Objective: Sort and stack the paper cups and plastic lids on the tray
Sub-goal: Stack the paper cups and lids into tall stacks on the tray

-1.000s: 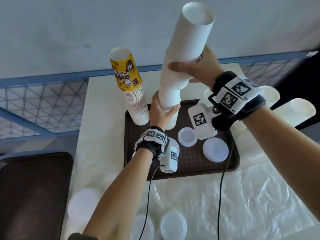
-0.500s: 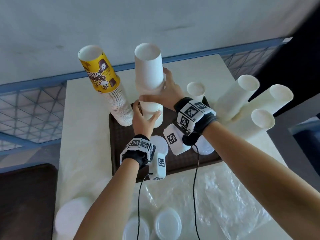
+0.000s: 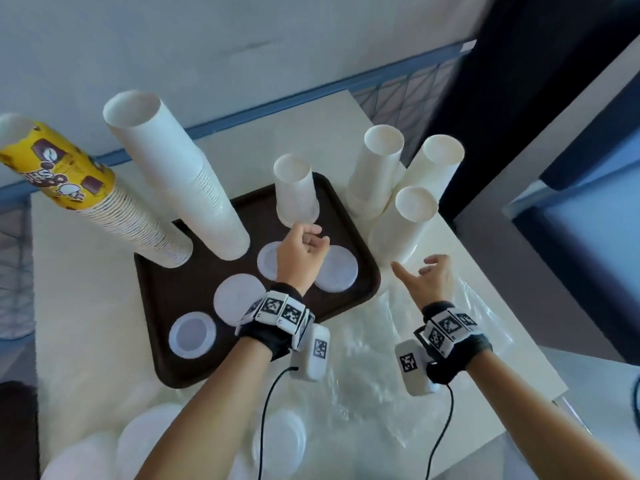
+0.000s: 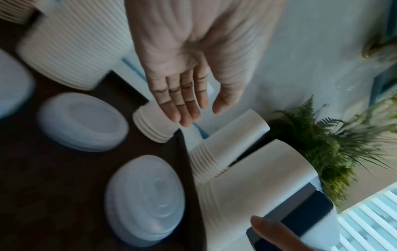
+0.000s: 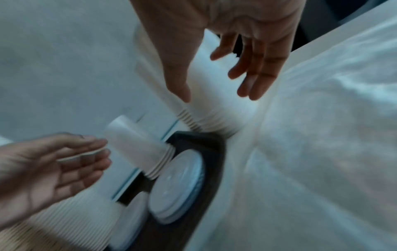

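A brown tray (image 3: 166, 368) carries a tall white cup stack (image 3: 180, 188), a stack topped by a yellow printed cup (image 3: 104, 216), a short white cup stack (image 3: 296, 192) and several plastic lids (image 3: 239, 303). My left hand (image 3: 310, 239) hovers over the tray's right half near the short stack; in the left wrist view it (image 4: 201, 113) is empty with straight fingers. My right hand (image 3: 415, 268) is just off the tray's right edge, thumb and fingers spread on either side of a leaning white cup stack (image 5: 214, 115), not gripping it.
Three white cup stacks (image 3: 377, 168) stand off the tray at the table's far right corner. Crumpled clear wrap (image 3: 363, 358) covers the near table. More lid piles (image 3: 277, 441) lie at the front edge. A second dark tray (image 3: 14, 427) sits lower left.
Both hands have let go of the tall white stack, which now stands on the tray. The left hand dropped to the right; the right hand moved off the tray toward the stacks there.
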`<act>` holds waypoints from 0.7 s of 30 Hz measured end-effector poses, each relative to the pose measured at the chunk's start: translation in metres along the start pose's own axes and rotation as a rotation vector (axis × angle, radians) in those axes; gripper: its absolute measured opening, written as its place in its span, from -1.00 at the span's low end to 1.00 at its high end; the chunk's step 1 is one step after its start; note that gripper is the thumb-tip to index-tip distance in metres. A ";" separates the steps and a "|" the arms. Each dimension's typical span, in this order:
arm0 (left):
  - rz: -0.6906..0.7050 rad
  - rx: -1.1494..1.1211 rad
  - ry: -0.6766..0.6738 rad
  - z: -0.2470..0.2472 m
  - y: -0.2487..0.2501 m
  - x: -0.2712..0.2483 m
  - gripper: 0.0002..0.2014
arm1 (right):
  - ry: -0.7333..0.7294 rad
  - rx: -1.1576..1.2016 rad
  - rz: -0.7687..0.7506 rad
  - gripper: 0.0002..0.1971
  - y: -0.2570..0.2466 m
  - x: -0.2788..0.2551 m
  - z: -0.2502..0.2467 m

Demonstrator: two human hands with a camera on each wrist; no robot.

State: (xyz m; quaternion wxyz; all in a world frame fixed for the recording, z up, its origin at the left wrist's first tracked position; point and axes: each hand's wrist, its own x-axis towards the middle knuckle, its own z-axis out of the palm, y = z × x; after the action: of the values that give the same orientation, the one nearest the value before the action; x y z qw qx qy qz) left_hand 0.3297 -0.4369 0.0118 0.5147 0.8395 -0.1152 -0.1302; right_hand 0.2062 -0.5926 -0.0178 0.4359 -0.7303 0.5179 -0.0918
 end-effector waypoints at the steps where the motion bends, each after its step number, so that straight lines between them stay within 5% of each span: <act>1: 0.011 -0.007 -0.031 0.008 0.008 0.004 -0.77 | 0.030 0.011 -0.020 -0.36 0.004 0.006 -0.004; 7: -0.002 0.008 -0.194 0.043 0.041 0.024 -0.67 | -0.129 -0.005 -0.128 0.08 -0.003 0.046 0.000; 21: -0.033 0.129 -0.238 0.080 0.020 0.034 -0.72 | -0.143 0.130 -0.131 -0.18 -0.002 0.052 0.004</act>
State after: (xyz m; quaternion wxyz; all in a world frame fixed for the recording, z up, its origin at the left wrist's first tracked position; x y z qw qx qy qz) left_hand 0.3338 -0.5238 -0.0090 0.4400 0.8514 -0.1697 -0.2294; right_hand 0.2330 -0.6339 -0.0351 0.5112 -0.7373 0.4298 -0.1012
